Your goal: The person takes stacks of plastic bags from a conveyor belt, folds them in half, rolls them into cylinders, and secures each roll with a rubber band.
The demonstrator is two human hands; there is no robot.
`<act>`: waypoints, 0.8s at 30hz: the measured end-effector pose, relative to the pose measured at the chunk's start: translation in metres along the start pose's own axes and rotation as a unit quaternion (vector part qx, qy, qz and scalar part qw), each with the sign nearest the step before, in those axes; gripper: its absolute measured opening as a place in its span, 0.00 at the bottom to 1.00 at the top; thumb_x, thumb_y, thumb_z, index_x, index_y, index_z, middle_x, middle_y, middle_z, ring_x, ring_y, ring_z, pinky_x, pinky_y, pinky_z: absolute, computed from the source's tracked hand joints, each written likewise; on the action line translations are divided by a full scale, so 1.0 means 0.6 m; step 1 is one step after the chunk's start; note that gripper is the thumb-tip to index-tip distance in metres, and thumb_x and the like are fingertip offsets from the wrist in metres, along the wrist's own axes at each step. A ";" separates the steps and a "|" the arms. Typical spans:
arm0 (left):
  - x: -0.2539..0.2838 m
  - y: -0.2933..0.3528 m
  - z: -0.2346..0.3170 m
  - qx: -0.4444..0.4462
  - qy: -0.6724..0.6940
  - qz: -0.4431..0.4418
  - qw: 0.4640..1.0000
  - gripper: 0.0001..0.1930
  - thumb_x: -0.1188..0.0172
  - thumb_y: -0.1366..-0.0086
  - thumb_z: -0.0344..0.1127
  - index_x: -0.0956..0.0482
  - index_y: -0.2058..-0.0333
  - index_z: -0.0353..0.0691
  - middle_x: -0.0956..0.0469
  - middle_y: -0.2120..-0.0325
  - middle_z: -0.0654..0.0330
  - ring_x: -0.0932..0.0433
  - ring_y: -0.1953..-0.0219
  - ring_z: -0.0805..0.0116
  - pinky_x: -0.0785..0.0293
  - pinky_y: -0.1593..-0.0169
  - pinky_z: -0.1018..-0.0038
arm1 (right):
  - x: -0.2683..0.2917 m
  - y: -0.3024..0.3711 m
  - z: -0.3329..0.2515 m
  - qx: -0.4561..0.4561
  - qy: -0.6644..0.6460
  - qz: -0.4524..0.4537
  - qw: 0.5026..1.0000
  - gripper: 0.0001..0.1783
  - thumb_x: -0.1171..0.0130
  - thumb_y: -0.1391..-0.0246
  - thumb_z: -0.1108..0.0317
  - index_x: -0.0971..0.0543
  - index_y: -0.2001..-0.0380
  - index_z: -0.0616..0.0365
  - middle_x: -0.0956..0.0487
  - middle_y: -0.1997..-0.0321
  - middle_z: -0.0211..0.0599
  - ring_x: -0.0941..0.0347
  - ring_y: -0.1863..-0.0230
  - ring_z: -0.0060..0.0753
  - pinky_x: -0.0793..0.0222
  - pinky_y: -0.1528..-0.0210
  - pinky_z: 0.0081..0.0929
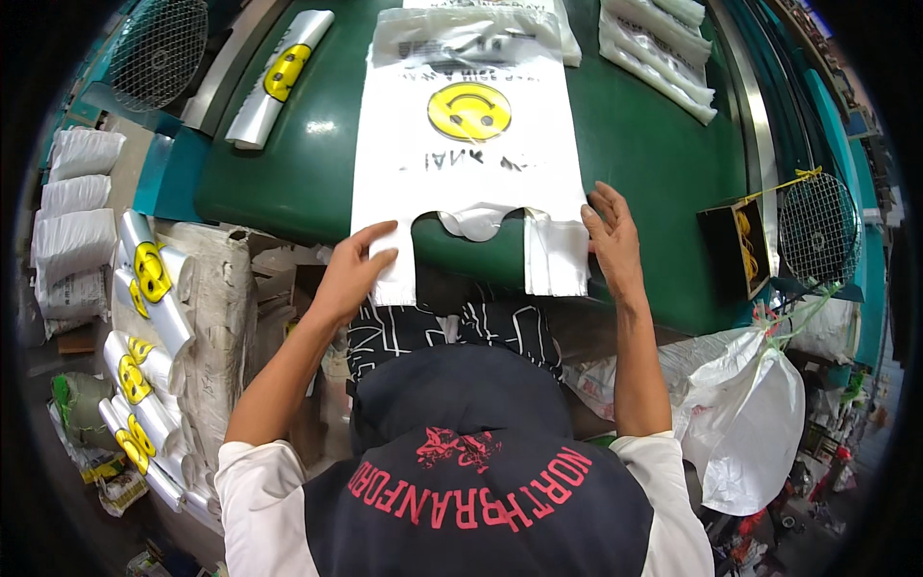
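A white plastic T-shirt bag (385,163), or a flat stack of them, lies on the green work surface (663,183). It carries a yellow smiley print, upside down from where I sit, and its two handles point toward me. My left hand (351,274) rests at the left handle, thumb and fingers apart, fingertips against the edge. My right hand (615,240) is beside the right edge near the other handle, fingers spread and thumb close to the plastic. Whether its fingertips touch the bag I cannot tell. Neither hand visibly grips anything.
A folded smiley bag bundle (279,82) lies at the far left, more white bags (659,53) at the far right. Folded smiley bundles (144,385) are piled left. Fans (817,229) flank the surface. A dark box (735,248) with yellow bands sits right, above a white sack (745,423).
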State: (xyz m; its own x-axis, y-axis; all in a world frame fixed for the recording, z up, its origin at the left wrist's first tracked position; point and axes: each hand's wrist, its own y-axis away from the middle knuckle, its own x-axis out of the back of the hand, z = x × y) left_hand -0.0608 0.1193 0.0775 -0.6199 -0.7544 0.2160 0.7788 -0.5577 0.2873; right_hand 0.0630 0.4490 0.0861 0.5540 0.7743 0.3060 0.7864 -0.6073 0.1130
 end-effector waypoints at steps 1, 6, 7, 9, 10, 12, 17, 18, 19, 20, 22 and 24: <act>-0.002 0.013 -0.004 -0.041 -0.100 -0.020 0.994 0.24 0.44 0.39 0.30 0.31 0.44 0.33 0.26 0.54 0.56 0.26 0.57 0.73 0.25 0.60 0.73 | 0.009 0.007 0.005 -0.015 -0.005 -0.025 1.000 0.35 0.39 0.48 0.62 0.37 0.39 0.59 0.28 0.46 0.60 0.24 0.54 0.39 0.29 0.53 0.30; -0.002 0.030 0.108 0.022 -0.164 -0.078 0.983 0.25 0.43 0.41 0.24 0.35 0.44 0.33 0.23 0.62 0.58 0.25 0.67 0.75 0.26 0.63 0.80 | 0.035 0.035 -0.050 -0.039 0.189 -0.105 0.976 0.31 0.36 0.52 0.65 0.31 0.42 0.53 0.21 0.67 0.44 0.27 0.73 0.26 0.31 0.68 0.24; 0.000 0.011 0.118 0.019 -0.067 -0.070 0.995 0.25 0.42 0.41 0.23 0.35 0.44 0.33 0.22 0.63 0.59 0.25 0.66 0.75 0.27 0.63 0.80 | 0.038 0.034 -0.062 -0.050 0.262 -0.128 0.955 0.29 0.36 0.53 0.65 0.28 0.44 0.53 0.21 0.73 0.39 0.29 0.76 0.24 0.32 0.70 0.23; -0.018 -0.044 0.157 -0.001 0.040 -0.055 0.998 0.17 0.47 0.34 0.37 0.29 0.51 0.33 0.22 0.65 0.60 0.25 0.65 0.75 0.31 0.58 0.78 | 0.045 0.009 -0.088 -0.001 0.298 -0.138 0.945 0.15 0.37 0.54 0.65 0.21 0.63 0.62 0.31 0.84 0.30 0.37 0.81 0.20 0.39 0.76 0.21; -0.021 -0.086 0.147 0.038 0.121 -0.097 0.987 0.21 0.52 0.32 0.46 0.27 0.52 0.33 0.21 0.65 0.59 0.26 0.64 0.74 0.33 0.55 0.78 | 0.035 -0.016 -0.089 0.011 0.218 -0.175 0.960 0.15 0.37 0.53 0.64 0.21 0.65 0.64 0.31 0.85 0.28 0.36 0.81 0.20 0.39 0.76 0.21; -0.039 -0.151 0.134 0.114 0.019 -0.190 0.975 0.22 0.52 0.33 0.44 0.29 0.48 0.35 0.20 0.67 0.59 0.26 0.62 0.72 0.32 0.53 0.77 | -0.012 -0.053 -0.132 -0.049 0.123 -0.235 0.963 0.16 0.39 0.50 0.62 0.21 0.70 0.68 0.28 0.83 0.28 0.33 0.81 0.21 0.37 0.76 0.21; -0.074 -0.151 0.093 -0.338 -0.435 -0.140 0.823 0.40 0.44 0.55 0.30 0.43 0.39 0.35 0.44 0.38 0.44 0.43 0.37 0.46 0.45 0.37 0.55 | -0.073 -0.092 -0.064 0.027 0.020 -0.307 0.951 0.25 0.44 0.47 0.66 0.32 0.46 0.59 0.21 0.54 0.45 0.24 0.54 0.33 0.28 0.55 0.28; -0.080 -0.142 0.069 -0.354 -0.468 -0.106 0.803 0.40 0.42 0.55 0.31 0.42 0.39 0.35 0.45 0.37 0.45 0.44 0.37 0.47 0.44 0.38 0.55 | -0.065 -0.090 -0.057 0.114 0.069 -0.305 0.943 0.28 0.44 0.47 0.67 0.34 0.43 0.57 0.22 0.51 0.44 0.24 0.51 0.35 0.28 0.51 0.30; -0.087 -0.136 0.047 -0.368 -0.500 -0.071 0.781 0.41 0.41 0.56 0.32 0.42 0.39 0.35 0.45 0.37 0.45 0.44 0.37 0.48 0.44 0.39 0.54 | -0.058 -0.084 -0.054 0.248 0.239 -0.276 0.897 0.28 0.43 0.49 0.69 0.34 0.43 0.56 0.22 0.51 0.42 0.25 0.51 0.37 0.29 0.50 0.32; -0.092 -0.131 0.046 -0.350 -0.502 -0.065 0.788 0.41 0.40 0.55 0.32 0.42 0.39 0.35 0.46 0.36 0.46 0.44 0.36 0.48 0.43 0.39 0.55 | -0.050 -0.076 -0.052 0.374 0.393 -0.232 0.808 0.29 0.42 0.51 0.70 0.33 0.43 0.55 0.22 0.51 0.41 0.25 0.50 0.38 0.30 0.49 0.33; -0.095 -0.132 0.055 -0.323 -0.506 -0.052 0.798 0.40 0.40 0.54 0.34 0.42 0.39 0.36 0.47 0.35 0.47 0.45 0.36 0.49 0.42 0.40 0.55 | -0.056 -0.069 -0.051 0.487 0.532 -0.142 0.677 0.29 0.37 0.58 0.72 0.28 0.48 0.51 0.21 0.51 0.33 0.25 0.52 0.39 0.30 0.49 0.34; -0.083 -0.146 0.070 -0.290 -0.482 -0.074 0.823 0.33 0.40 0.50 0.36 0.36 0.43 0.35 0.40 0.39 0.47 0.38 0.41 0.50 0.37 0.45 0.60 | -0.052 -0.088 -0.039 0.426 0.420 -0.163 0.785 0.23 0.36 0.58 0.69 0.25 0.54 0.52 0.20 0.55 0.33 0.24 0.56 0.39 0.29 0.54 0.33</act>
State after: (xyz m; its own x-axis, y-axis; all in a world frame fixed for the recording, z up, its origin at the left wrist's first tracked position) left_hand -0.1022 0.2203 0.0807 -0.2816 -0.1936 0.9398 0.4291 -0.9015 -0.0571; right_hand -0.0020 0.4529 0.0926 0.1921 0.2568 0.9472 0.9443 0.2144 -0.2497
